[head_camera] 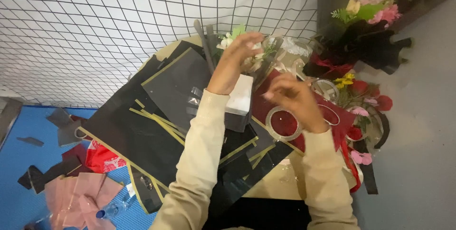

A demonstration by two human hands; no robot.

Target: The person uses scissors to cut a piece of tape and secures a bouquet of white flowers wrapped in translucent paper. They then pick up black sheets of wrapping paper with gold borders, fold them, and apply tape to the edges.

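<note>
Both arms reach forward in cream sleeves. Left hand (235,59) raised, wrist bent, fingers curled forward. Right hand (294,99) lower, close beside it, fingers loosely bent and blurred; grip unclear.

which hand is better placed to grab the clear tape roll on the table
Probably the right hand: it hovers directly above the clear tape roll, whereas the left hand is raised farther off at the white flowers.

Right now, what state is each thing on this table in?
left hand: raised, fingers closed on a small white flower sprig
right hand: lifted over the table, blurred, grip unclear
clear tape roll: lying flat on dark red paper
black wrapping sheets: spread out, overlapping
white block: resting on the sheets
</note>
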